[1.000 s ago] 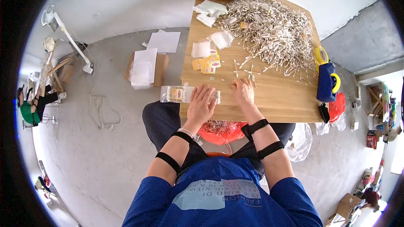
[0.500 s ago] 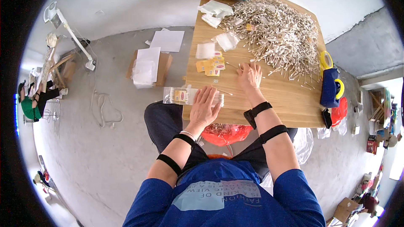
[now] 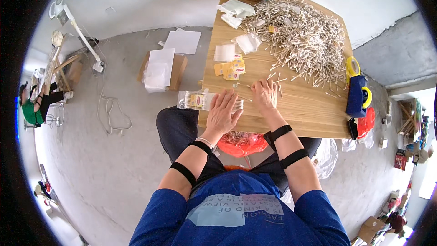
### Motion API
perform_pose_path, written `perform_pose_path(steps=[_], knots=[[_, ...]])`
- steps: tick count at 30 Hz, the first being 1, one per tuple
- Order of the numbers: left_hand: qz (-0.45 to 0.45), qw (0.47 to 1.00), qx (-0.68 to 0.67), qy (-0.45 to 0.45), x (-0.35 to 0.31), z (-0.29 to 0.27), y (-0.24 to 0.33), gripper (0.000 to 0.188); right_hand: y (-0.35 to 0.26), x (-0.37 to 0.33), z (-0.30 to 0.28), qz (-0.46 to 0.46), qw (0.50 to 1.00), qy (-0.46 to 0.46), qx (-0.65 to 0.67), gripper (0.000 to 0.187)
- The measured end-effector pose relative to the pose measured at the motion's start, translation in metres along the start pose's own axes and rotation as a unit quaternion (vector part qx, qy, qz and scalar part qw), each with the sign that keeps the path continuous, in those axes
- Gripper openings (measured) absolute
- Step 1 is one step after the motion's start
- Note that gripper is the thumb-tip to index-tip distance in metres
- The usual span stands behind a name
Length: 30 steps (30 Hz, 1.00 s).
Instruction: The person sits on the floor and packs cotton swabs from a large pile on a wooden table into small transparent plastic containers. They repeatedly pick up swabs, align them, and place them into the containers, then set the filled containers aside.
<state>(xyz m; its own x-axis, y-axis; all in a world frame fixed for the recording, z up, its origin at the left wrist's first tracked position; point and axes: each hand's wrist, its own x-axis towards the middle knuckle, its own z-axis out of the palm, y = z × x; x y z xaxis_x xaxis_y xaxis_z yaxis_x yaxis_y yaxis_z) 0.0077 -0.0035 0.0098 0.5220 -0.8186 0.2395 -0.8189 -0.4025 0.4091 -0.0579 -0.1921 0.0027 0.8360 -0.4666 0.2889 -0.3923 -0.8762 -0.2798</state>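
My left hand (image 3: 222, 111) lies flat, fingers stretched out, over the right part of a clear bag of cotton swabs (image 3: 195, 100) with a yellow label card in it. The swab ends show past its fingers at the table's near edge. To the right, my right hand (image 3: 265, 95) rests on the table with its fingers curled in. Loose cotton swabs (image 3: 278, 81) lie beside its knuckles, and one swab reaches its fingertips from the left. What lies under the fingers is partly hidden. Beyond the hands is a big heap of cotton swabs (image 3: 305, 41).
Yellow label cards (image 3: 231, 69) and clear bags (image 3: 224, 53) lie at the table's left. At the right edge stands a blue tape dispenser (image 3: 356, 95) with yellow rolls. A red bag (image 3: 241, 145) hangs below the near edge. On the floor left is a cardboard box (image 3: 178, 74).
My right hand has drawn nearer to me and to the left, its fingers curling in, and swabs now lie scattered beside it. My left hand stays on the bag.
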Motion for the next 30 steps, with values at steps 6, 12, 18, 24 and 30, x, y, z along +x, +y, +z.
perform_pose_path(steps=[6, 12, 18, 24, 30], knots=[[-0.027, 0.997, -0.056, 0.037, -0.003, 0.004, -0.002, 0.064, -0.028, -0.011, 0.000, -0.003, 0.998, 0.002, 0.063, 0.009], [-0.043, 0.994, -0.082, 0.052, -0.005, 0.004, -0.003, 0.070, -0.015, -0.020, -0.011, 0.036, 0.999, -0.005, 0.025, 0.010], [-0.047, 0.995, -0.080, 0.031, -0.007, 0.004, -0.007, 0.072, -0.009, -0.030, -0.014, 0.068, 0.996, -0.011, 0.051, 0.018], [-0.043, 0.992, -0.104, 0.063, -0.006, 0.005, -0.006, 0.064, -0.019, -0.041, -0.002, 0.103, 0.985, 0.030, 0.132, 0.031], [-0.050, 0.989, -0.121, 0.065, -0.006, 0.004, -0.006, 0.061, -0.031, -0.037, 0.005, 0.068, 0.981, 0.010, 0.181, 0.039]])
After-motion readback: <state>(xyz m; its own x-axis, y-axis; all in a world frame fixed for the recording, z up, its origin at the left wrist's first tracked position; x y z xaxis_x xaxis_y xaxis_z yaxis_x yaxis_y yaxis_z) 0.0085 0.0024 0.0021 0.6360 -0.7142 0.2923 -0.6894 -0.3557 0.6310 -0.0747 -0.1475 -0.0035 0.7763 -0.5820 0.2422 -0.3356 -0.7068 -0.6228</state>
